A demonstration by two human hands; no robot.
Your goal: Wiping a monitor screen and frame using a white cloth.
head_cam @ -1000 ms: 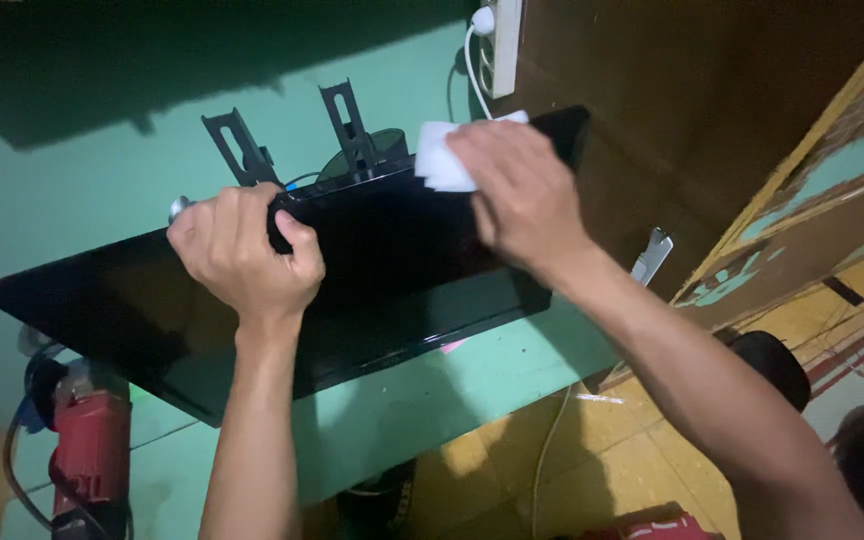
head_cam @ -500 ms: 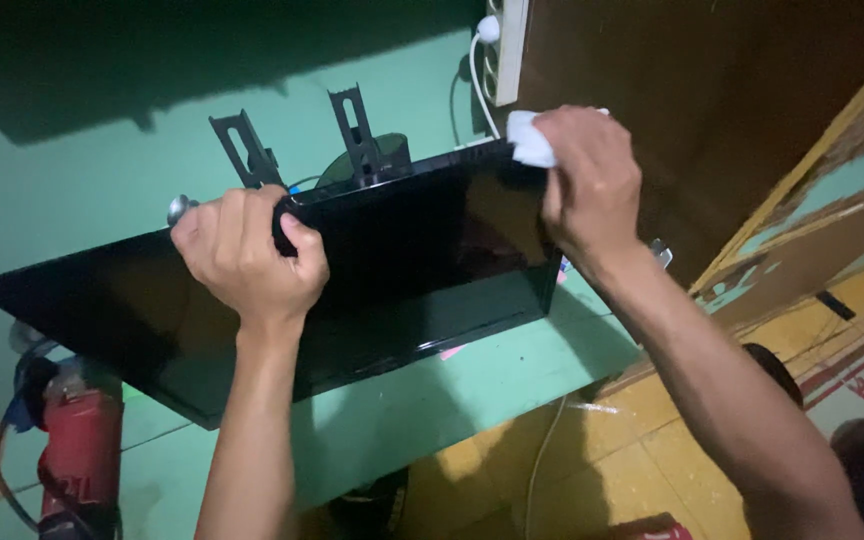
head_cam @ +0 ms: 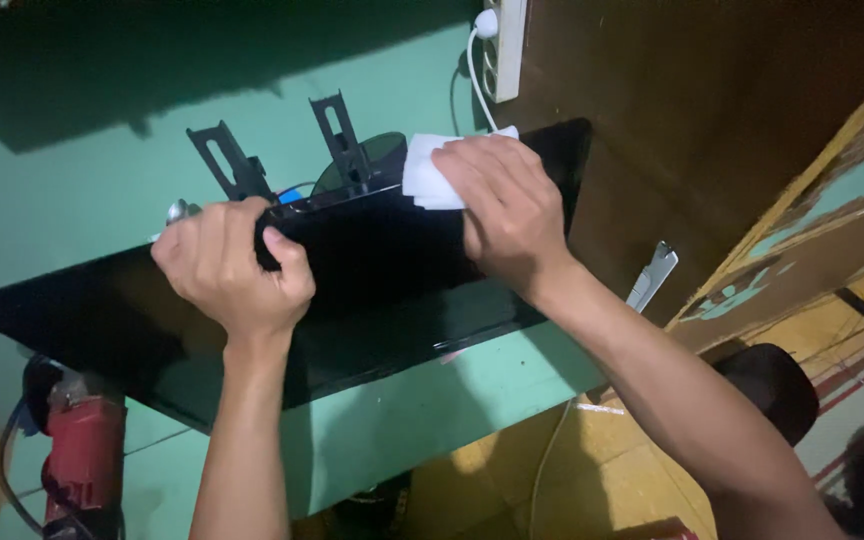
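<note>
Since half a second earlier, my right hand [head_cam: 502, 210] had slid the white cloth [head_cam: 430, 172] left from the screen's far right corner back along its top edge. The black flat screen [head_cam: 372, 265] lay tilted over the green table [head_cam: 432, 400], and my left hand [head_cam: 232, 265] was clenched tight on its far edge to steady it. Right fingers pressed the folded cloth flat; I think the thumb pinched it, though that was hidden. Two black brackets [head_cam: 337, 135] stood just behind. Light, even strokes seemed wise.
</note>
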